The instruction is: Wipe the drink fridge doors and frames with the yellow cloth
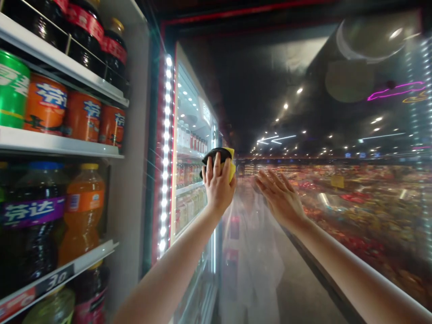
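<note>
My left hand (220,191) presses a folded black-and-yellow cloth (227,152) against the glass door (263,121) of a drinks cooler. Its fingers lie over the cloth, and yellow edges show past them on the right. To the right, my right hand (283,200) is empty, with its fingers stretched out towards the same pane. Whether that palm touches the glass, I cannot tell. Both forearms reach up from the bottom of the view.
Cooler shelves (60,143) at the left hold orange cans (45,104), cola bottles (114,47) and an orange soda bottle (84,207). A bright light strip (166,153) runs down beside the door. Through the glass, blurred shop displays (364,216) and another lit cooler (191,135) appear.
</note>
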Available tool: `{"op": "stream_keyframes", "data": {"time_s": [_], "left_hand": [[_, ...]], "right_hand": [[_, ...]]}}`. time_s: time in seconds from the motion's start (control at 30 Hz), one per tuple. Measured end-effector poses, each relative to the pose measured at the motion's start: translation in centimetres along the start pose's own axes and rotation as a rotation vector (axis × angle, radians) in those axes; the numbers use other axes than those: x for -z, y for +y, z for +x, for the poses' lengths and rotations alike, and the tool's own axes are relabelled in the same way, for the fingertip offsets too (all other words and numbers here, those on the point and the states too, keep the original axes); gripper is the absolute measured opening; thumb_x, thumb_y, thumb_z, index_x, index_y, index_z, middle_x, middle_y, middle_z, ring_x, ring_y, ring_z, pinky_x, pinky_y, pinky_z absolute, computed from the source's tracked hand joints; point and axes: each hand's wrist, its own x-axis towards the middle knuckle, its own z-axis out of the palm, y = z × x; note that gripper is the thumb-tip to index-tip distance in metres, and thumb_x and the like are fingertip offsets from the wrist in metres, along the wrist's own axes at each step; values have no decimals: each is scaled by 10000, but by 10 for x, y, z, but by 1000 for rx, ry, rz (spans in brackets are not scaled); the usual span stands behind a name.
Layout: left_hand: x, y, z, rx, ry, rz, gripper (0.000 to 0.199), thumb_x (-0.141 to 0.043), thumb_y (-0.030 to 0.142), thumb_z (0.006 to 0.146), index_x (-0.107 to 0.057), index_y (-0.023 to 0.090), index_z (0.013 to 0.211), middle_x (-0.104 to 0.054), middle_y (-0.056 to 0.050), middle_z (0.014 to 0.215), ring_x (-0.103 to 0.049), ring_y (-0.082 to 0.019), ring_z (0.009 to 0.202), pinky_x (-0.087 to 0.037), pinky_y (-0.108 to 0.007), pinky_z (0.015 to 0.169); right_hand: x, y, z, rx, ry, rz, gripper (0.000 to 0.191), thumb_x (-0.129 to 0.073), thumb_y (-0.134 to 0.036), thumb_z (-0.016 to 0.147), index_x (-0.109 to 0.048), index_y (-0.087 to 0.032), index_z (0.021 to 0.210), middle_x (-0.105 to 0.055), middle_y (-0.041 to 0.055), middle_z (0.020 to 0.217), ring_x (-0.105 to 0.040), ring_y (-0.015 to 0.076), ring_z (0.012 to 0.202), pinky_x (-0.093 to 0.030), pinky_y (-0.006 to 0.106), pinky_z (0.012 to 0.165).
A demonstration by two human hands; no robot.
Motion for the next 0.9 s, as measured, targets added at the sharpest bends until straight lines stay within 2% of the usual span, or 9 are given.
{"op": "stream_keyframes", "data": {"time_s": [0.13,0.27,0.37,0.5,0.57,0.63,0.77,0.83,0.9], "left_hand": [[-11,29,-2,-102,-11,-16,539,-567,286,956,-537,265,1494,-415,-106,1649,-321,-375,1546,-280,-621,1240],[0,16,-39,-394,-123,-40,506,-605,303,939,-586,316,1444,-490,-62,1605,-363,-348,1532,-276,-570,1259],[2,16,-30,-260,-103,-32,516,-597,309,946,-571,303,1461,-462,-73,1623,-358,-346,1535,-292,-570,1251],[-13,54,15,12,-21,-52,565,-558,292,957,-511,262,1519,-359,-101,1678,-278,-382,1564,-268,-643,1238],[-21,74,17,-24,-29,-70,559,-558,288,956,-521,269,1514,-370,-94,1673,-276,-382,1565,-248,-648,1245],[-23,83,-2,-152,-64,-83,544,-577,283,948,-548,291,1491,-414,-76,1651,-299,-369,1558,-241,-628,1257],[-17,76,-48,-472,-161,-119,519,-637,290,917,-600,335,1433,-524,-38,1579,-369,-331,1532,-253,-566,1277],[-16,78,-45,-454,-168,-116,520,-644,292,911,-604,336,1428,-525,-43,1577,-385,-328,1524,-262,-565,1276],[-21,91,-24,-319,-129,-97,533,-631,289,917,-587,319,1447,-485,-58,1607,-367,-344,1531,-264,-588,1267]], "right_hand": [[3,13,-12,24,0,-11,589,-479,-73,974,-486,-240,1539,-430,55,1633,-395,292,1520,-336,565,1248],[10,33,-27,21,-25,-9,585,-479,-109,999,-457,-276,1559,-456,39,1618,-418,268,1508,-332,547,1250],[13,45,-31,16,-39,-11,604,-485,-96,989,-453,-290,1561,-468,35,1610,-434,266,1498,-326,553,1251],[13,54,-32,27,-18,11,640,-494,-81,976,-429,-294,1576,-466,38,1611,-410,261,1513,-325,546,1259],[13,58,-36,28,-12,21,615,-480,-91,989,-437,-282,1572,-461,42,1616,-395,257,1522,-343,533,1255],[15,66,-44,25,-19,23,592,-461,-97,1000,-446,-266,1567,-456,49,1620,-389,252,1526,-360,520,1250],[22,87,-62,21,-24,11,557,-441,-93,1004,-485,-223,1544,-480,78,1603,-447,241,1491,-380,487,1244],[24,97,-69,22,-25,7,557,-440,-82,999,-502,-232,1532,-498,75,1591,-471,234,1474,-381,479,1244],[24,103,-72,21,-25,3,564,-446,-77,994,-510,-251,1526,-507,66,1585,-472,236,1474,-386,487,1241]]}}
